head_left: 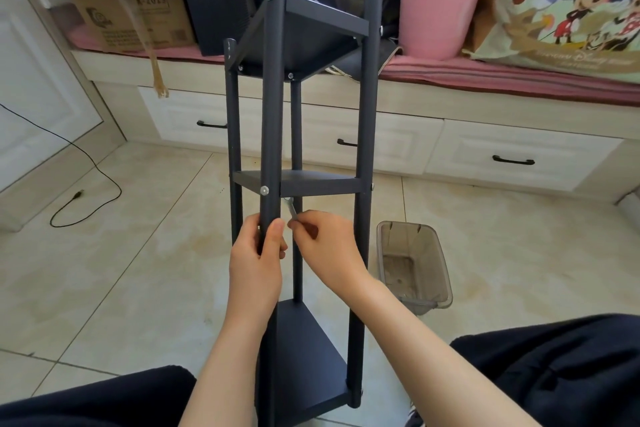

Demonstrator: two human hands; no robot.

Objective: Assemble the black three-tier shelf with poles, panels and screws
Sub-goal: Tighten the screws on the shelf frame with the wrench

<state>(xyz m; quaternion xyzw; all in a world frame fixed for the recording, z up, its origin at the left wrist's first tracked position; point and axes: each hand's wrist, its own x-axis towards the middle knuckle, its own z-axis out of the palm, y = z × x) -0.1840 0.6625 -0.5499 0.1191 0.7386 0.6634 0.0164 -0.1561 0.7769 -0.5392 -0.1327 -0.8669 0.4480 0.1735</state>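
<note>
The black three-tier shelf [322, 180] stands tilted away from me on the floor, its several poles joined to three panels by silver screws [264, 190]. My left hand [258, 258] grips the nearest pole [272, 97] just below the middle panel. My right hand [325, 246] pinches a small silver wrench [291, 210], whose head reaches up under the middle panel's near edge. The bottom panel [304, 350] lies between my forearms.
A clear plastic bin [414, 267] stands on the tiled floor right of the shelf. Behind it run white drawers [512, 156] under a bench with a pink bucket [446, 0], cardboard boxes [131, 17] and a printed bag. A black cable [83, 198] trails at left. My knees frame the bottom.
</note>
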